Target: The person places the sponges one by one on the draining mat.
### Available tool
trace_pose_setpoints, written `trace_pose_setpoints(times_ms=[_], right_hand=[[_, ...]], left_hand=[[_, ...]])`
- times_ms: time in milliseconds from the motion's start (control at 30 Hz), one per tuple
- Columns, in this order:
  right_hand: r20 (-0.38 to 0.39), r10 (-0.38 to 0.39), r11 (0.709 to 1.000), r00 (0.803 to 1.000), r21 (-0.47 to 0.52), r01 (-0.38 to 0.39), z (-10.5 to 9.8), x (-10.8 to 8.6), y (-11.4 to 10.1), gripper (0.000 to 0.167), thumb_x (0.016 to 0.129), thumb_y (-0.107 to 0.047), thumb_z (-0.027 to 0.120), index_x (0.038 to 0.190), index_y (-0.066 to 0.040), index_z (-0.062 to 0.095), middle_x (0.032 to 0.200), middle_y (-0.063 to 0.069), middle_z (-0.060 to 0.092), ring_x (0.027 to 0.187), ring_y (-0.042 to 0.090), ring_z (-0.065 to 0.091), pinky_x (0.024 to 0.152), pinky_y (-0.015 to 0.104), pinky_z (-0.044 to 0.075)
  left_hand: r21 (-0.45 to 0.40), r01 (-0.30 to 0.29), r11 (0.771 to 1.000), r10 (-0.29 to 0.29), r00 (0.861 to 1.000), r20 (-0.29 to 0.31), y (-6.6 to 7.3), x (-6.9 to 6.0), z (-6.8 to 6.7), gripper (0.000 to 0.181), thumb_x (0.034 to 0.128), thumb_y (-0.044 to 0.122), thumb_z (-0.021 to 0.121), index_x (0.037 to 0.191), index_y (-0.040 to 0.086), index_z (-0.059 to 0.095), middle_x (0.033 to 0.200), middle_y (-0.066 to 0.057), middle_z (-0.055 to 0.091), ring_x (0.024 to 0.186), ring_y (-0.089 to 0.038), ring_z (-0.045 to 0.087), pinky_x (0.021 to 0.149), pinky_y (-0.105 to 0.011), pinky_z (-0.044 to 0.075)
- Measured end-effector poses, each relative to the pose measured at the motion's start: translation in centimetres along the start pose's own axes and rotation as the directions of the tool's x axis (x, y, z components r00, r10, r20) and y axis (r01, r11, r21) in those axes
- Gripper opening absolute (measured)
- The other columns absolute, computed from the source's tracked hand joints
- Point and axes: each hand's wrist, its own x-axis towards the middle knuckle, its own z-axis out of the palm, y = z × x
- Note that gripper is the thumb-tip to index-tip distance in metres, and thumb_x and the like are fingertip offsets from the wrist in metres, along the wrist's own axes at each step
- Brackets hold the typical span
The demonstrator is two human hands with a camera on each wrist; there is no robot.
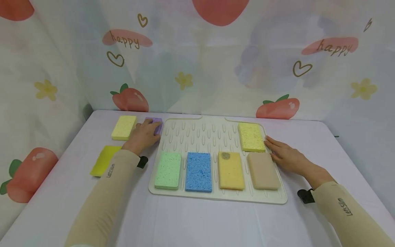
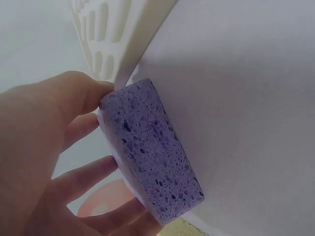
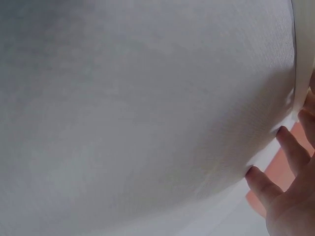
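1. Purple sponge (image 2: 152, 152): toward white table's (image 1: 197, 223) far side, just left of cream tray (image 1: 197, 137).
2. Tray: five sponges (image 1: 198, 171) lying on it.
3. Right hand (image 1: 288, 156): fingers spread, at tray's right edge.
4. Left hand (image 1: 143, 134): pinching purple sponge.

On a table (image 1: 197, 223), a tray (image 1: 200, 139) bears four sponges (image 1: 198, 171) in a row in front and a fifth sponge (image 1: 251, 137) behind the rightmost; left of it, the left hand (image 1: 143, 134) grips a sixth sponge (image 2: 152, 152); farther left, a seventh sponge (image 1: 124, 127) lies behind a flat piece (image 1: 104, 159); the right hand (image 1: 288, 156) is at the tray's right edge
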Motion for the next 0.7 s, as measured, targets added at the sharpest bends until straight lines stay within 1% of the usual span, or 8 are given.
trace_pose_setpoints(times_ms=[167,300,500,600,700], right_hand=[[0.002,0.0,1.0,1.0,0.004,0.0,-0.06,-0.03,0.02,0.055,0.102,-0.016,0.05,0.151,0.003,0.034,0.16,0.022,0.027,0.141,0.049,0.032,0.107,0.067,0.035],[0.0,-0.004,1.0,1.0,0.011,0.004,-0.15,-0.08,-0.04,0.055,0.102,-0.016,0.05,0.151,0.004,0.035,0.16,0.023,0.027,0.141,0.05,0.031,0.108,0.067,0.034],[0.021,0.008,1.0,1.0,0.017,-0.008,-0.21,-0.03,-0.12,0.056,0.102,-0.015,0.049,0.152,0.003,0.032,0.161,0.023,0.025,0.142,0.05,0.029,0.109,0.068,0.032],[0.021,0.005,1.0,1.0,0.016,-0.005,-0.22,0.01,-0.09,0.056,0.101,-0.014,0.049,0.152,0.003,0.032,0.161,0.023,0.024,0.143,0.05,0.029,0.11,0.067,0.032],[0.018,0.0,1.0,1.0,0.013,0.0,-0.2,0.0,-0.09,0.056,0.102,-0.015,0.05,0.152,0.003,0.032,0.161,0.023,0.025,0.143,0.049,0.029,0.11,0.067,0.033]], left_hand=[[0.037,0.002,0.999,-0.002,1.0,-0.006,0.1,0.19,0.01,0.053,0.0974,0.022,0.057,0.148,0.011,0.045,0.151,-0.023,0.04,0.129,-0.047,0.047,0.111,-0.057,0.039],[0.045,0.001,0.999,0.0,1.0,-0.028,0.19,0.15,0.08,0.052,0.097,0.021,0.057,0.146,0.011,0.047,0.149,-0.023,0.042,0.124,-0.048,0.051,0.107,-0.057,0.042],[0.006,0.001,1.0,-0.001,0.999,-0.05,0.25,-0.12,0.28,0.055,0.0967,0.021,0.057,0.149,0.013,0.043,0.15,-0.024,0.039,0.115,-0.051,0.054,0.101,-0.06,0.046],[-0.007,0.011,1.0,-0.011,0.999,-0.041,0.28,-0.18,0.27,0.055,0.097,0.022,0.057,0.15,0.015,0.042,0.152,-0.024,0.037,0.114,-0.053,0.053,0.099,-0.061,0.047],[-0.002,0.019,1.0,-0.019,0.999,-0.028,0.29,-0.17,0.17,0.053,0.0978,0.022,0.057,0.149,0.016,0.044,0.152,-0.025,0.036,0.116,-0.053,0.051,0.101,-0.062,0.046]])
